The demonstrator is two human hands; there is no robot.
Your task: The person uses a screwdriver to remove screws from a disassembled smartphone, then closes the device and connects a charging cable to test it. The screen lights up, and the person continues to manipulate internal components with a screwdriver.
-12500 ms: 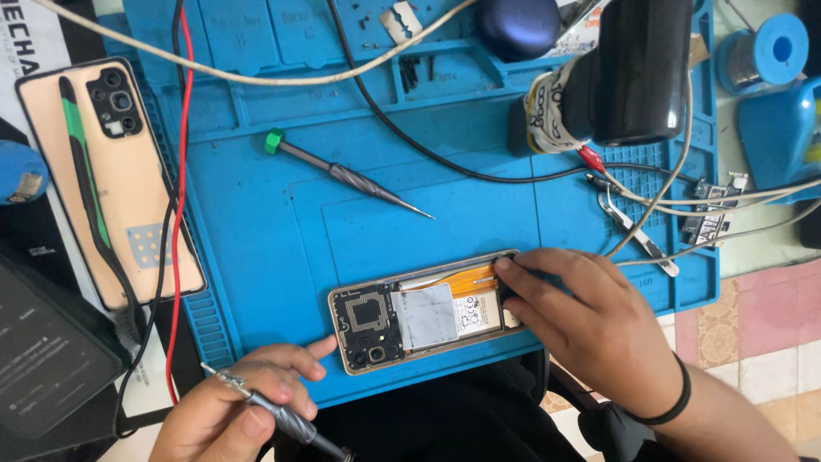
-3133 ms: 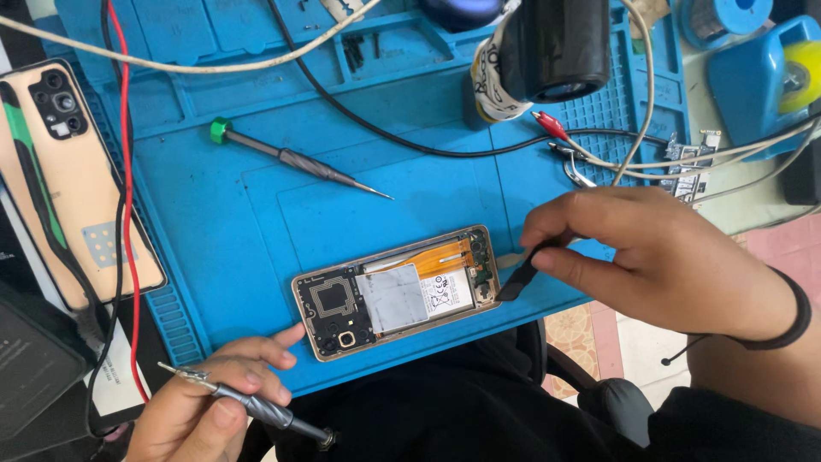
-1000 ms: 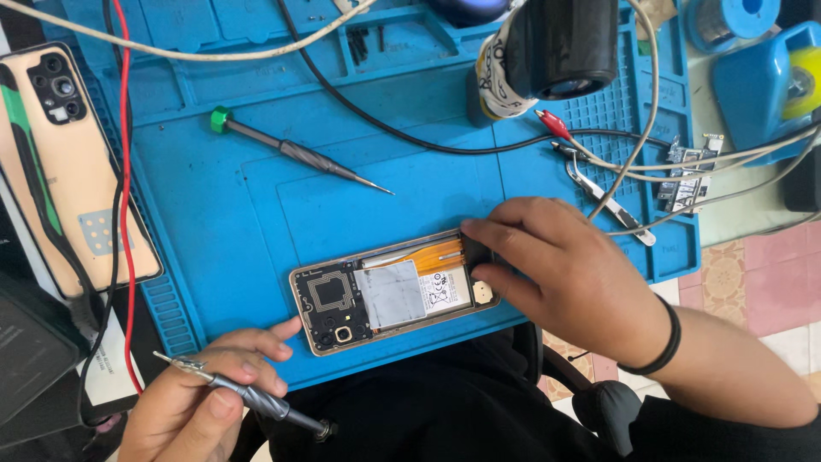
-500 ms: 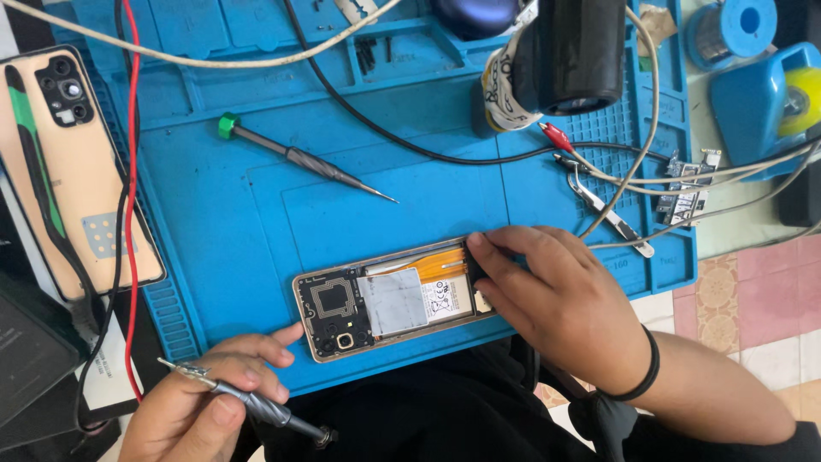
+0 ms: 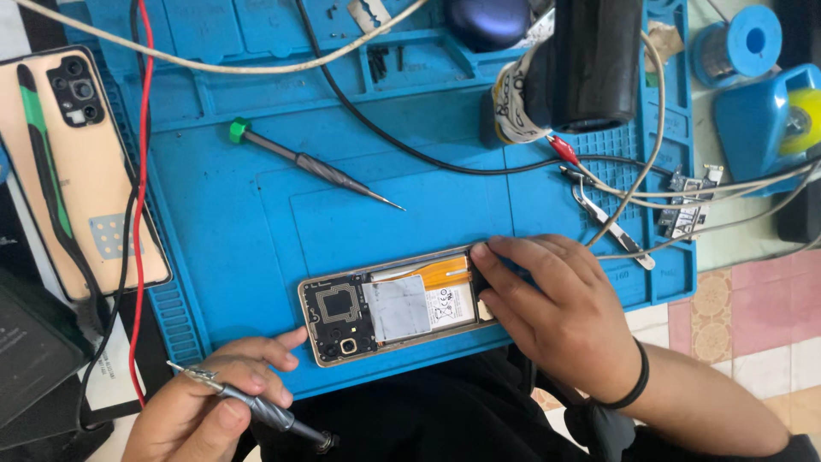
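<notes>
An opened phone (image 5: 385,310) lies back-up on the blue repair mat (image 5: 256,257), showing its circuit board, silver battery and an orange flex strip. My right hand (image 5: 556,316) rests over the phone's right end, fingers pressing on it; whether it holds a small tool is hidden. My left hand (image 5: 209,411) is at the mat's front edge, gripping a metal screwdriver (image 5: 256,409), one finger touching the phone's lower left corner.
A green-capped screwdriver (image 5: 312,165) lies on the mat's middle. The phone's peach back cover (image 5: 81,171) sits at left. Black, red and cream cables cross the mat. A black cylinder tool (image 5: 581,60), tweezers (image 5: 611,227), solder spool (image 5: 737,43) and small boards are at right.
My right hand, earlier holding a dark pointed tool near the phone's right end, has moved onto that end and now covers it. My left hand keeps the screwdriver in about the same place.
</notes>
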